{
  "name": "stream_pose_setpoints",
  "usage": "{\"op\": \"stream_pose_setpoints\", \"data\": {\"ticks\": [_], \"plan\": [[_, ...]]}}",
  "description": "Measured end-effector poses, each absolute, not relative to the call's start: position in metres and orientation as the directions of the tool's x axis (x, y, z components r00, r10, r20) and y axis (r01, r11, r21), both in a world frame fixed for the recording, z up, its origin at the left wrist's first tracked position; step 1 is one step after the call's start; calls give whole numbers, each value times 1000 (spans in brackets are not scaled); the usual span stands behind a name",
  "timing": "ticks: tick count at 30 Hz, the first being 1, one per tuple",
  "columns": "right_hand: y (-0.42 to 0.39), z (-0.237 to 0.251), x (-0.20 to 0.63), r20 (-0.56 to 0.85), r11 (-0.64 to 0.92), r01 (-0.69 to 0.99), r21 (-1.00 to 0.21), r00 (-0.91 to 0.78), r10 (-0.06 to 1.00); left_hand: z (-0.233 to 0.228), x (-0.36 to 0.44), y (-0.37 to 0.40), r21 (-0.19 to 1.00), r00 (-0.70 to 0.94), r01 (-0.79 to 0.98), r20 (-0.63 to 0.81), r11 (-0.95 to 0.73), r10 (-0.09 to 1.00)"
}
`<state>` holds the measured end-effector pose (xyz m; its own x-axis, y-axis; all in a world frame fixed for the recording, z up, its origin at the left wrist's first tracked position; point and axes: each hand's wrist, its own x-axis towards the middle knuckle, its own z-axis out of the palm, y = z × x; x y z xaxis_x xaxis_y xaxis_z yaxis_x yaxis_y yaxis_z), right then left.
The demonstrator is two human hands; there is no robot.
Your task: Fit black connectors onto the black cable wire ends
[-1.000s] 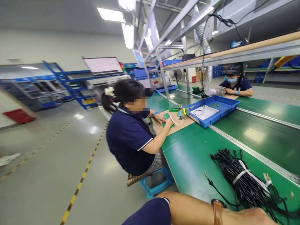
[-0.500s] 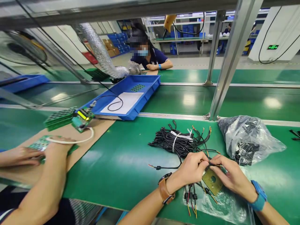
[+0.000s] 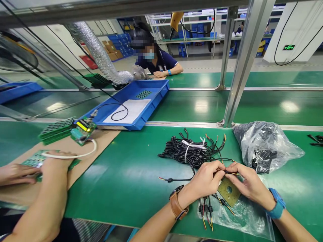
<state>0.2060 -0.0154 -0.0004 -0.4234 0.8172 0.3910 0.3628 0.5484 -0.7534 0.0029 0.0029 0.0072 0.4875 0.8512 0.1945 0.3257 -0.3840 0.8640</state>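
Observation:
My left hand [image 3: 210, 177] and my right hand [image 3: 248, 179] meet fingertip to fingertip, both pinching a thin black cable [image 3: 227, 171] whose coloured wire ends stick out on the right. Just below the fingers lies a yellowish square plate [image 3: 229, 191] with a round hole, on a clear plastic bag [image 3: 248, 218]. Several black cables with grommets and bare red and yellow ends [image 3: 207, 210] hang out under my left hand. Behind it rests a tied bundle of black cables [image 3: 185, 150].
A clear bag of black parts [image 3: 267, 148] sits at the right. A metal post [image 3: 239, 67] rises behind it. Further left are a blue tray [image 3: 137, 124], a small board with a lit display [image 3: 83, 129] and a co-worker's hands [image 3: 55, 161] on a circuit board. Another person sits opposite.
My hands have drawn closer together on the cable, fingertips now almost touching. The whole view has shifted slightly; the cable bundle and bags stay in place.

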Motion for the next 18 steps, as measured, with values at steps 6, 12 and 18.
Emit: {"op": "stream_pose_setpoints", "data": {"ticks": [6, 12, 18], "plan": [[-16, 1, 207, 396, 552, 369, -748, -420, 817, 4, 1, 5, 854, 458, 347, 206, -388, 865], [-18, -4, 202, 367, 535, 343, -772, -447, 816, -2, 3, 1, 847, 452, 346, 227, -404, 863], [-18, -10, 203, 360, 530, 345, -775, -448, 818, -3, 3, 2, 844, 451, 348, 231, -408, 862]]}}
